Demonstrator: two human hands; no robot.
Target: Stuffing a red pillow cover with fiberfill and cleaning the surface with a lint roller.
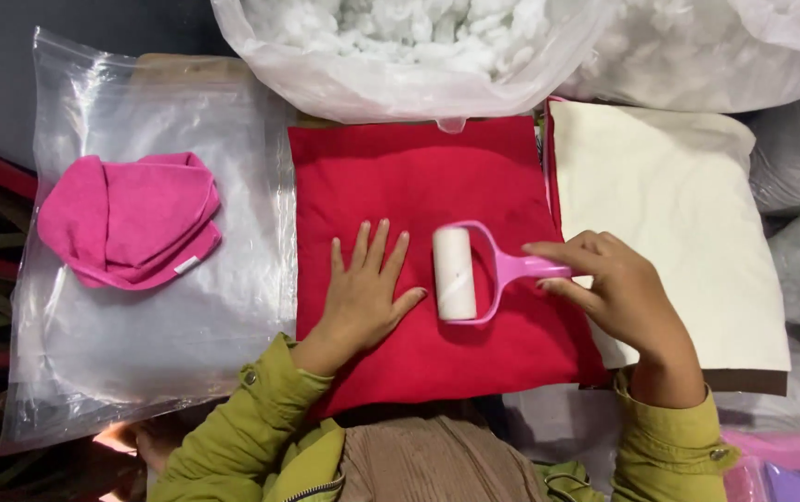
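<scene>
Head view: red cushion point(511, 344) lies centred before the person. Left hand point(363, 297) rests flat on it, fingers spread, holding nothing. Right hand point(618, 293) is closed around the handle of a pink lint roller point(460, 274), whose white roll touches the cushion just right of the left hand. A cream cushion point(679, 214) adjoins the red cushion's right edge; a pink cloth point(131, 223) on a clear plastic bag point(140, 353) lies to its left.

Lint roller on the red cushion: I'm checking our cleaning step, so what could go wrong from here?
The open bag of white stuffing sits right at the red cushion's top edge, so loose fibres might drop back onto it. The right hand grips the pink lint roller only by the handle's end, so it may roll unevenly. The left hand lies close beside the roll and could catch on it.
</scene>
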